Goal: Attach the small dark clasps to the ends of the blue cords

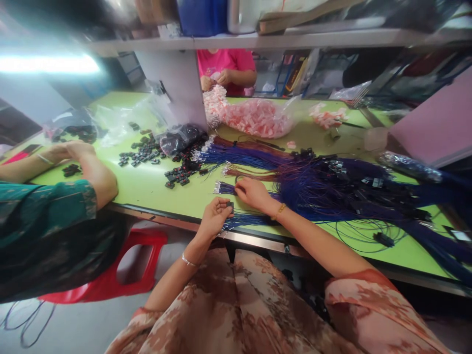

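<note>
My left hand [215,216] is closed at the table's front edge, pinching a small black plastic connector housing [230,206] between thumb and fingers. To its right, my right hand [254,192] rests with curled fingers on a bundle of dark purple wires [227,188] whose ends carry silvery metal tips. Blue wires [250,220] lie beneath and beside both hands. Behind them are a brown wire bundle [243,170] and a larger blue bundle [239,155]. Loose black housings [179,174] are heaped left of the wire tips.
More black housings [142,150] lie near a dark plastic bag [180,138]. A clear bag of pink parts [258,118] sits at the back. A co-worker's arms [92,167] rest on the table at left; another person [226,71] works opposite. A red stool [136,265] stands below.
</note>
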`<act>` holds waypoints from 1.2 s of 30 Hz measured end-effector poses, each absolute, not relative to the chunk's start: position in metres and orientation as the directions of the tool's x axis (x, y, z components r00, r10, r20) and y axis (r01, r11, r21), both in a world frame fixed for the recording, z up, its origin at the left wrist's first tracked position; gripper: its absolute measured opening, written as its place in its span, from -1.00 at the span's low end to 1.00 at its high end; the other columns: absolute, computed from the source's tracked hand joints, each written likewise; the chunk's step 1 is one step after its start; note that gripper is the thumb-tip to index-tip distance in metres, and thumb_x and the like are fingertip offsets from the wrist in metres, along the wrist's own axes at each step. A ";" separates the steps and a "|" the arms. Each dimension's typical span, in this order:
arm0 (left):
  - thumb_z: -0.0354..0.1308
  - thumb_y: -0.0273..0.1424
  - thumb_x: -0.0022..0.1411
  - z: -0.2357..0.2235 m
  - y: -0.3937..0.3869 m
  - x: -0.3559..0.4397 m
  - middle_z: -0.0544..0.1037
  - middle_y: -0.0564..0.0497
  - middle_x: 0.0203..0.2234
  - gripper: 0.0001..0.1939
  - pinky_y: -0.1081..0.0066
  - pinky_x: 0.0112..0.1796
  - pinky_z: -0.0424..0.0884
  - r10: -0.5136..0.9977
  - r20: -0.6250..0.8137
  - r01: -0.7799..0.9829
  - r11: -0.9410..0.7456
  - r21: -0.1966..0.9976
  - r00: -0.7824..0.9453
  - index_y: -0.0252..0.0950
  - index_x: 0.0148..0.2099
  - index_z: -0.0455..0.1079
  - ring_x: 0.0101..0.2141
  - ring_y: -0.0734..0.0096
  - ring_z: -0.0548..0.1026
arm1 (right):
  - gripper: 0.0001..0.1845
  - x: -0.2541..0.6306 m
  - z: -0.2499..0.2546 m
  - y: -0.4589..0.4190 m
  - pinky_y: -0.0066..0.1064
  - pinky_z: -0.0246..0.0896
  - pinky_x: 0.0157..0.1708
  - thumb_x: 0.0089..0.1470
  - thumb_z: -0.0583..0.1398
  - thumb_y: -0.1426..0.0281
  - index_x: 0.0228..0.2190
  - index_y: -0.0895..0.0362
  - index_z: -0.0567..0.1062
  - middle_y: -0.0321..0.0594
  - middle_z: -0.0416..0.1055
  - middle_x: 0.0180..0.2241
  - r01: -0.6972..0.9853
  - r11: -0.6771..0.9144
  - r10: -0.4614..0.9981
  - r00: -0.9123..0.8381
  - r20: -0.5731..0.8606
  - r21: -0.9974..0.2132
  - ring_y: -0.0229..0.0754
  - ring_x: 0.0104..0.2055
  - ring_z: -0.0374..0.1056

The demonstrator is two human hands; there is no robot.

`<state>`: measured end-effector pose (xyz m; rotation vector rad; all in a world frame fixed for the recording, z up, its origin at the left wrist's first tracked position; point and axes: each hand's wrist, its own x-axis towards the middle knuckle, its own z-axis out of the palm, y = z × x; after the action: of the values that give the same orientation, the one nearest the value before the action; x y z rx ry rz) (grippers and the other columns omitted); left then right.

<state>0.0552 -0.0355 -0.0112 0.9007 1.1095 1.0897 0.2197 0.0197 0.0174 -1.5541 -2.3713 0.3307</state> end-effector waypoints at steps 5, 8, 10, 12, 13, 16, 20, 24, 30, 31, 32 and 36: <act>0.38 -0.35 -0.15 -0.013 -0.035 0.056 0.42 0.09 -0.48 -0.62 0.40 -0.34 0.45 0.971 -0.218 -0.219 0.235 0.947 0.100 -0.33 -0.26 0.35 -0.47 0.55 0.43 | -0.70 0.204 0.011 0.035 -0.38 0.11 -0.32 0.22 -0.01 0.34 -0.22 0.18 0.47 0.00 0.41 -0.15 0.931 0.350 0.936 -0.352 -0.009 -0.103 -0.06 -0.15 0.33; 0.38 -0.36 -0.14 -0.012 -0.035 0.056 0.41 0.08 -0.47 -0.62 0.41 -0.35 0.45 0.973 -0.210 -0.216 0.227 0.950 0.100 -0.33 -0.25 0.36 -0.47 0.55 0.43 | -0.72 0.204 0.008 0.035 -0.37 0.09 -0.34 0.22 -0.02 0.38 -0.21 0.21 0.44 0.00 0.43 -0.18 0.933 0.342 0.940 -0.340 0.037 -0.114 -0.07 -0.18 0.34; 0.37 -0.38 -0.14 -0.011 -0.034 0.057 0.41 0.08 -0.47 -0.63 0.40 -0.35 0.45 0.975 -0.199 -0.225 0.217 0.950 0.098 -0.33 -0.25 0.37 -0.46 0.54 0.43 | -0.75 0.207 0.008 0.035 -0.38 0.07 -0.35 0.21 -0.01 0.39 -0.23 0.21 0.43 -0.03 0.45 -0.23 0.923 0.339 0.940 -0.329 0.086 -0.182 -0.11 -0.25 0.34; 0.36 -0.39 -0.13 -0.010 -0.033 0.060 0.43 0.06 -0.45 -0.64 0.41 -0.34 0.44 0.976 -0.190 -0.251 0.211 0.945 0.104 -0.32 -0.24 0.38 -0.45 0.53 0.43 | -0.80 0.208 0.009 0.037 -0.40 0.05 -0.37 0.17 0.02 0.40 -0.30 0.19 0.42 -0.11 0.46 -0.33 0.880 0.358 0.934 -0.331 0.137 -0.311 -0.17 -0.35 0.31; 0.35 -0.40 -0.12 -0.010 -0.033 0.061 0.44 0.05 -0.44 -0.65 0.42 -0.34 0.44 0.976 -0.188 -0.269 0.211 0.940 0.106 -0.32 -0.23 0.38 -0.43 0.52 0.43 | -0.83 0.208 0.011 0.038 -0.41 0.04 -0.39 0.14 0.04 0.41 -0.34 0.18 0.42 -0.16 0.45 -0.39 0.837 0.379 0.925 -0.341 0.165 -0.395 -0.21 -0.39 0.29; 0.32 -0.43 -0.10 -0.009 -0.034 0.066 0.46 0.04 -0.39 -0.67 0.47 -0.34 0.40 0.976 -0.194 -0.345 0.216 0.913 0.097 -0.31 -0.22 0.38 -0.39 0.52 0.42 | -0.88 0.201 0.017 0.040 -0.47 0.04 -0.44 0.06 0.08 0.40 -0.44 0.16 0.39 -0.28 0.39 -0.49 0.631 0.437 0.895 -0.373 0.244 -0.641 -0.30 -0.48 0.21; 0.31 -0.46 -0.07 -0.008 -0.035 0.070 0.47 0.04 -0.38 -0.69 0.52 -0.33 0.36 0.967 -0.229 -0.481 0.254 0.839 0.112 -0.31 -0.21 0.37 -0.38 0.55 0.42 | -0.90 0.197 0.027 0.030 -0.52 0.02 -0.52 -0.02 0.12 0.38 -0.49 0.16 0.38 -0.36 0.30 -0.56 0.390 0.375 0.904 -0.354 0.239 -0.841 -0.35 -0.54 0.14; 0.33 -0.47 -0.07 -0.009 -0.035 0.072 0.48 0.03 -0.35 -0.70 0.51 -0.30 0.36 0.952 -0.261 -0.579 0.304 0.756 0.159 -0.31 -0.23 0.38 -0.35 0.53 0.44 | -0.89 0.210 0.029 0.008 -0.53 -0.03 -0.56 -0.06 0.15 0.38 -0.51 0.17 0.40 -0.40 0.24 -0.62 0.340 0.307 0.923 -0.334 0.191 -0.889 -0.37 -0.57 0.09; 0.29 -0.52 -0.02 -0.013 -0.032 0.073 0.48 0.00 -0.37 -0.75 0.47 -0.28 0.36 0.938 -0.285 -0.611 0.344 0.713 0.195 -0.34 -0.23 0.40 -0.35 0.50 0.45 | -0.88 0.235 0.015 -0.016 -0.50 -0.03 -0.51 -0.04 0.17 0.37 -0.50 0.18 0.45 -0.36 0.29 -0.58 0.485 0.372 0.922 -0.295 0.252 -0.791 -0.36 -0.53 0.10; 0.28 -0.52 -0.01 -0.014 -0.031 0.073 0.48 0.00 -0.37 -0.76 0.47 -0.29 0.36 0.937 -0.288 -0.608 0.347 0.714 0.197 -0.34 -0.22 0.40 -0.35 0.50 0.45 | -0.89 0.237 0.013 -0.017 -0.50 -0.02 -0.50 -0.04 0.16 0.38 -0.51 0.17 0.44 -0.35 0.30 -0.57 0.505 0.396 0.913 -0.303 0.272 -0.767 -0.35 -0.52 0.12; 0.27 -0.53 -0.01 -0.015 -0.031 0.073 0.48 -0.01 -0.37 -0.76 0.47 -0.30 0.35 0.937 -0.291 -0.606 0.349 0.715 0.195 -0.35 -0.22 0.41 -0.36 0.50 0.45 | -0.90 0.238 0.011 -0.018 -0.50 -0.02 -0.48 -0.04 0.16 0.40 -0.51 0.17 0.44 -0.34 0.31 -0.56 0.521 0.420 0.904 -0.315 0.290 -0.743 -0.35 -0.51 0.13; 0.26 -0.53 0.01 -0.017 -0.030 0.072 0.48 -0.01 -0.37 -0.78 0.48 -0.31 0.36 0.932 -0.302 -0.593 0.361 0.720 0.200 -0.35 -0.22 0.42 -0.37 0.50 0.45 | -0.95 0.239 0.009 -0.019 -0.49 -0.03 -0.48 -0.05 0.15 0.44 -0.50 0.16 0.42 -0.33 0.33 -0.55 0.565 0.489 0.871 -0.356 0.338 -0.665 -0.34 -0.52 0.13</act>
<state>0.0724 -0.0296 -0.0169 0.5082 0.8026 1.1319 0.2391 -0.0195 0.0090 -1.1789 -2.0604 0.5827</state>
